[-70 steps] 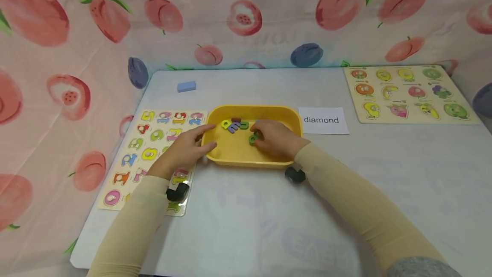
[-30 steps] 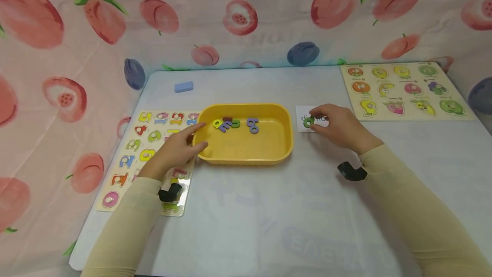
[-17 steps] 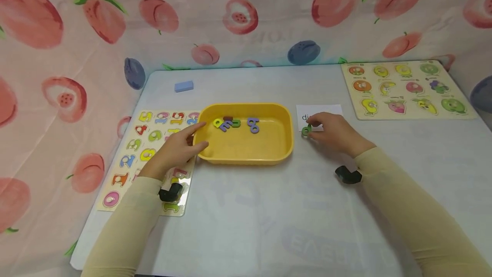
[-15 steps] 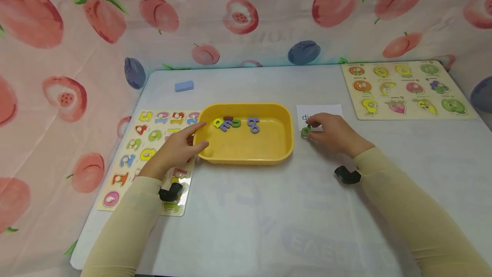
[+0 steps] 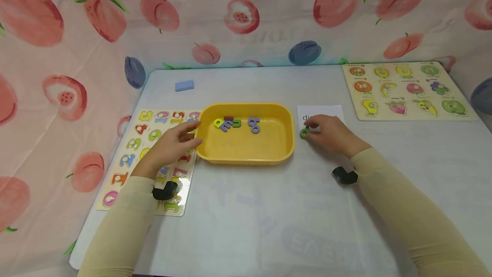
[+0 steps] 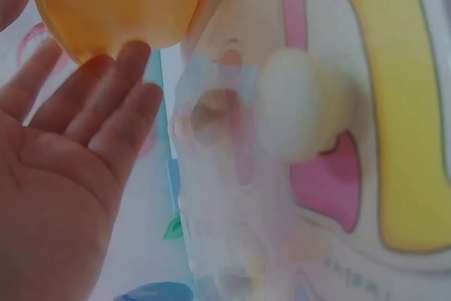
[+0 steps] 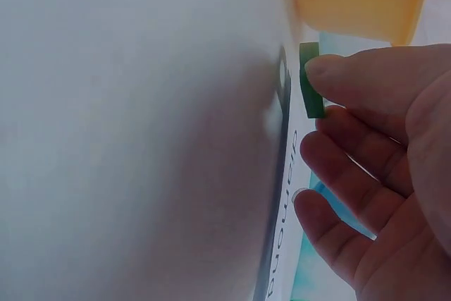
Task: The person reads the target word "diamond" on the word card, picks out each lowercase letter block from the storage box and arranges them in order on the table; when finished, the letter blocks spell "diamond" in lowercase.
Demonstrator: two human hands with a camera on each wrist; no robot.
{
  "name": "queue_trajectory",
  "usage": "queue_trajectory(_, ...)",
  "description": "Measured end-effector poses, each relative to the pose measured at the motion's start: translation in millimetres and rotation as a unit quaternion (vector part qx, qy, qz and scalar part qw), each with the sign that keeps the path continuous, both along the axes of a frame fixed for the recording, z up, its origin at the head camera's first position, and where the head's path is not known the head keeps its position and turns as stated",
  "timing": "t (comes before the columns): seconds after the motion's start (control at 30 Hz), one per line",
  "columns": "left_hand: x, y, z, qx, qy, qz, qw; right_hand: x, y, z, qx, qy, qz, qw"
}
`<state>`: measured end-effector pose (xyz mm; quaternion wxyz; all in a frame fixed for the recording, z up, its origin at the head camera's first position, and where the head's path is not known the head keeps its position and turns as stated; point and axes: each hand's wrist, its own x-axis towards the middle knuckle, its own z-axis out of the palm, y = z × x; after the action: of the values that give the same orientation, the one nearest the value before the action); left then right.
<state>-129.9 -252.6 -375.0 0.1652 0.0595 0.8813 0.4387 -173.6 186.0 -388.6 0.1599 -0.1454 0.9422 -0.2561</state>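
My right hand [image 5: 331, 135] pinches a small green letter [image 5: 304, 132] with a round loop between thumb and fingers. It is at the lower left edge of a white card [image 5: 319, 109], just right of the yellow tray [image 5: 246, 160]. The right wrist view shows the green letter [image 7: 310, 79] edge-on, a little off the table. My left hand [image 5: 166, 148] has its fingers loosely extended by the tray's left rim, holding nothing. Inside the tray lie several letters: a yellow letter [image 5: 218, 123], a green letter [image 5: 236, 123] and purple letters [image 5: 254, 125] among them.
Under my left hand is a number puzzle board [image 5: 134, 172] with knobbed pieces. A fruit puzzle board [image 5: 407, 97] lies at the back right, a blue block [image 5: 184, 85] at the back left. Fingers hide part of the card's printed word.
My right hand has carried the green letter out of the tray, rightward over the card, then down to its lower left edge. My left hand has drawn back slightly from the tray.
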Motion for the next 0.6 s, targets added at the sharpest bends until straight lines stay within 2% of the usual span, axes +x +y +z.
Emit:
queue_trajectory(0.3, 0.6, 0.1, -1.3, 0.010, -0.031, -0.004, 0.9995, -1.1, -0.3, -3.8, -0.002, 0.011, 0.015, 0.9998)
queue_trajectory(0.6, 0.3, 4.3, -1.8, 0.009, -0.037, 0.002, 0.9993, -1.4, -0.8, -11.3, -0.001, 0.012, 0.015, 0.9998)
